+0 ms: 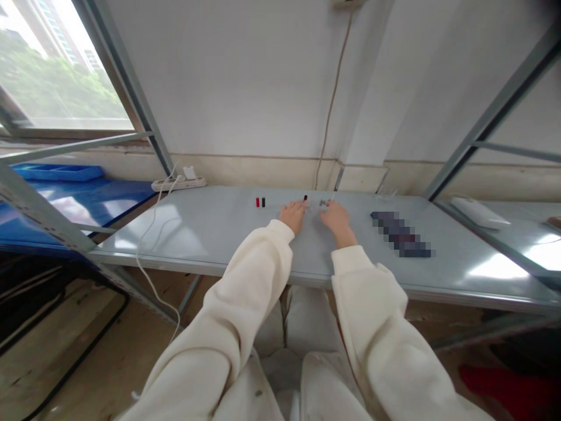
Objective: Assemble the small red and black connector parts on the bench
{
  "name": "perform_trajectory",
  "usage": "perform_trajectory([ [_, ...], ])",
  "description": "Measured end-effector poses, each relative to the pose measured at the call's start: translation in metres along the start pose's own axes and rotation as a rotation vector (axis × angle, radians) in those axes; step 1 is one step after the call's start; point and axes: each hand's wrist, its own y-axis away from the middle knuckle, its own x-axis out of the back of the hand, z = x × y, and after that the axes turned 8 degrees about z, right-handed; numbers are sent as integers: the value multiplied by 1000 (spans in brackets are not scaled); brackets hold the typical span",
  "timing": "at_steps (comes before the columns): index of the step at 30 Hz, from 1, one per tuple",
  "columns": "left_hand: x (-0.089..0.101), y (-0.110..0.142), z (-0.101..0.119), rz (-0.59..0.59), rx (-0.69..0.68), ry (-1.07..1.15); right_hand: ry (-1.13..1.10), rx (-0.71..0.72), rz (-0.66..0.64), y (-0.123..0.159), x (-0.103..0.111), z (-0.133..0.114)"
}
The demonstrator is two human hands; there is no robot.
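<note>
Both arms in cream sleeves reach forward over a grey metal table [210, 234]. My left hand [293, 215] rests near the table's far side, its fingers closed around a small black and red piece [305, 199] at the fingertips. My right hand [335, 219] lies beside it, fingers curled at a small grey metal part [323, 203]. A small clear item lies between the two hands. A red piece and a black piece [260, 202] stand together on the table to the left of my left hand.
A blurred dark object [401, 235] lies on the table right of my right hand. A white power strip [179, 183] with its cable sits at the back left. Blue trays [56, 172] are on the left shelf, a white object [477, 211] on the right shelf.
</note>
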Motion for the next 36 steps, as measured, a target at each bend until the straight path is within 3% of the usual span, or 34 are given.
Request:
perform_trajectory([
  [3,-3,-2,-5,18,12,32,83,22,-114,3,-6,-5],
  [6,-1,-4,-6,64,31,85,121,24,-144,4,-10,-9],
  [13,-2,-5,-14,162,207,254,119,11,-116,3,-18,-9],
  [17,-4,-3,-24,304,343,446,90,14,-114,3,-21,-10],
  [20,-2,-1,-27,401,360,525,70,16,-105,3,-22,-10],
  [25,3,-1,-25,427,328,568,41,34,-86,3,-25,-12],
  [33,2,0,-24,429,329,620,23,314,-134,8,-20,-20],
  [36,2,0,-23,424,308,643,32,359,-134,9,-17,-22],
])
